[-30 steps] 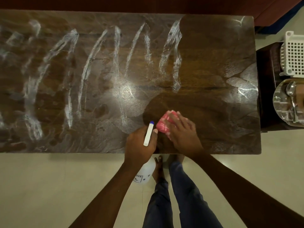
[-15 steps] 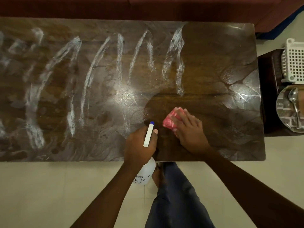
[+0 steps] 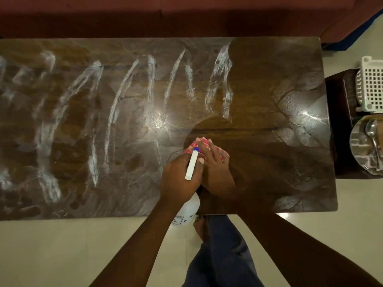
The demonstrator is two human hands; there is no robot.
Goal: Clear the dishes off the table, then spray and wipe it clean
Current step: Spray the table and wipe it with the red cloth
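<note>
A long dark wooden table carries white foamy streaks across its left and middle parts; its right part looks wiped and darker. My right hand presses a pink-red cloth flat on the table near the front edge, fingers spread straight over it. My left hand grips a white spray bottle just to the left of it; the bottle's white nozzle with a blue tip points towards the cloth. The bottle's body hangs below the table edge.
A dark side stand at the right holds a white perforated basket and a round glass plate with a spoon. A reddish-brown sofa runs behind the table. My legs and a bare foot stand on the pale floor.
My right hand has slid the cloth left, close against the left hand and the nozzle. The left hand keeps its grip on the bottle. My head has moved back, so the table sits lower.
</note>
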